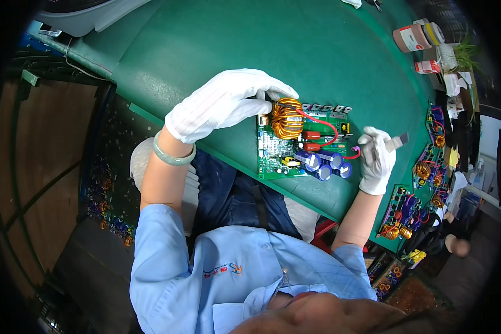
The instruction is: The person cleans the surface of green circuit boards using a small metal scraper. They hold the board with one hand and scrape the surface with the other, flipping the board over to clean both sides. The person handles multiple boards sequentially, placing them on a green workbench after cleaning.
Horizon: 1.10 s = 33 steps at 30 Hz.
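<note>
A green circuit board (273, 164) lies on the bench near its front edge. It carries a large copper-wound coil (287, 123), blue-purple capacitors (324, 171), a red wire and dark red parts. My left hand (228, 103), in a white glove, reaches in from the left with its fingers curled about the upper left of the coil. Right of the board, my gloved right hand (377, 158) is closed around a small tool (398, 141) with a flat grey end, pointing away from the board. The tool's handle is hidden in the fist, so its exact kind does not show.
The green bench mat (206, 42) spreads beyond the board. Several finished-looking boards (401, 214) with coils crowd the right side. Tubs (412, 38) and a plant (466, 54) stand at the far right. More boards (119, 227) lie low on the left.
</note>
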Motion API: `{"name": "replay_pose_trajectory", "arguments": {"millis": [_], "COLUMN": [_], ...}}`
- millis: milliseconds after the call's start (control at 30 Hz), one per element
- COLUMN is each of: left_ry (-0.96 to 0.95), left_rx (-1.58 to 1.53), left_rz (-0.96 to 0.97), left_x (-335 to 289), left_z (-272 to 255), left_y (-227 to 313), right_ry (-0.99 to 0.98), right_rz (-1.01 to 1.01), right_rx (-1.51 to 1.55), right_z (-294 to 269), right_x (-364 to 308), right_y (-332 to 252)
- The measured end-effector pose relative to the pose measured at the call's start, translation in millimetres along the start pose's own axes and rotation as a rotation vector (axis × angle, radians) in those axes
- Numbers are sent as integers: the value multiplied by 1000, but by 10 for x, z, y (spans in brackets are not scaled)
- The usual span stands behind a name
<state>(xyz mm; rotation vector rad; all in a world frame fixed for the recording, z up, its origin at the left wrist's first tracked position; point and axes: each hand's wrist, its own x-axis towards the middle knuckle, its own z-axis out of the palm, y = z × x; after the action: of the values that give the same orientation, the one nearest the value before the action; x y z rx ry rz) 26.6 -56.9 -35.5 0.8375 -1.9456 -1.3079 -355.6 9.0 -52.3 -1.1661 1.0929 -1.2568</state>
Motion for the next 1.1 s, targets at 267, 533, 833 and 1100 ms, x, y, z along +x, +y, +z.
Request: {"name": "replay_pose_trajectory", "arguments": {"millis": [267,533,833,1100], "left_ry": [74,88,-132,-212], "left_rx": [276,85,-28,-97], "left_rz": [237,298,578,365], "left_x": [3,31,224,133], "left_z": [104,275,750,567], "left_y": [35,312,403,461], "right_ry": [-123,-150,-363,-410], "right_rz": [276,192,182,212], "right_rx": [-124,-143,8,116], "right_z": [144,180,52,93], "right_x": [-208,-200,-127,-91], "right_y": [-209,-230,-225,-251]}}
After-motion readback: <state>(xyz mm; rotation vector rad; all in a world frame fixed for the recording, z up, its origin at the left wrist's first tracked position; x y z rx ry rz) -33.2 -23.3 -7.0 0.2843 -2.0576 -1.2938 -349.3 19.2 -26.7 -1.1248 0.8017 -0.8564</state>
